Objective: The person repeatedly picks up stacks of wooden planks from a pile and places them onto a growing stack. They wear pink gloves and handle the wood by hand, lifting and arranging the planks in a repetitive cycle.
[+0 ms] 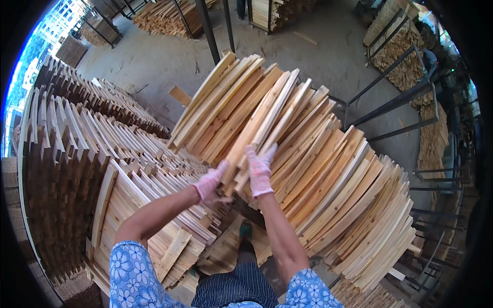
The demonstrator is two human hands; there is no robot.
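Both my hands wear pink-and-white knit gloves. My left hand presses the near left side of a small bundle of wooden slats. On the bundle's right side lies my right hand, its fingers spread over the slat ends. The bundle rests tilted on a large pile of loose pale slats that stretches from upper middle to lower right. Left of my arms stand stacked boards with a short slat lying across the lower end.
Tall stacks of slats fill the left side. Black metal rack bars stand at the right, with more wood piles behind. A person is at the far right; another person's leg shows at the top.
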